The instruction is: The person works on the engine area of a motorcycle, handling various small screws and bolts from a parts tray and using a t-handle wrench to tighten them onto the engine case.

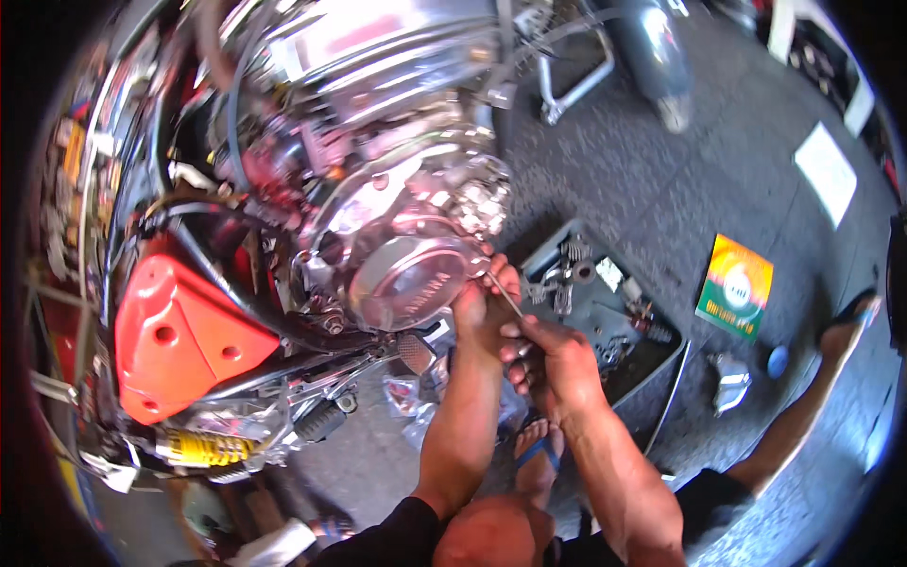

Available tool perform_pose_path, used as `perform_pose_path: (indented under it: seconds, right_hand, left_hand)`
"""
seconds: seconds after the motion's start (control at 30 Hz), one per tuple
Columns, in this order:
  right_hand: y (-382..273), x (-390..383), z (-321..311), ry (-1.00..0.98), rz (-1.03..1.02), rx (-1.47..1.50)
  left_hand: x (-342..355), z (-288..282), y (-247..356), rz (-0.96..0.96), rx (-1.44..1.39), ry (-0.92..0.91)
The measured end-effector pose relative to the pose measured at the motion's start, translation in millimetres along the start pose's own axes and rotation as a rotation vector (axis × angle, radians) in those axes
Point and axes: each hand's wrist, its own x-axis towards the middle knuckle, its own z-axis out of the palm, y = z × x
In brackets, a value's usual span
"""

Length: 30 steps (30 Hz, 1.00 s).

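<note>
A motorcycle engine with a polished, rounded side cover (408, 283) fills the upper left. At the cover's lower right edge is my left hand (487, 300), its fingers curled by the metal; what they grip, if anything, is hidden. My right hand (557, 359) is closed on a thin metal rod tool (504, 295). The rod slants up past my left fingers toward the cover's edge, and its far end is blurred. Its handle is hidden in my right hand, so I cannot tell the exact kind.
Loose metal parts lie in a grey tray (675, 352) right of my hands. Beyond it are an orange-and-green card (736, 288), a silver metal part (729, 383) and a blue round cap (777, 362). A red side panel (184, 345) and yellow shock spring (206, 448) flank the left.
</note>
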Motion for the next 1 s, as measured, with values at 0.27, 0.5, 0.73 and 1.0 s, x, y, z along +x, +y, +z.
perform_pose_path:
  seconds: [0.27, 0.5, 0.73, 1.0]
  right_hand:
    - [26, -10, 12, 0.360, -0.723, -1.061]
    - [23, 5, -20, 0.510, -1.211, -1.485]
    - [5, -11, 9, 0.276, -0.333, -0.479]
    - [6, -5, 1, 0.253, -0.321, -0.432]
  left_hand:
    - [4, -8, -18, 0.114, -0.141, 0.185]
    - [4, 2, -20, 0.068, -0.200, 0.208]
    - [2, 0, -20, 0.068, -0.204, 0.099]
    - [-2, 12, -16, 0.100, -0.204, 0.215]
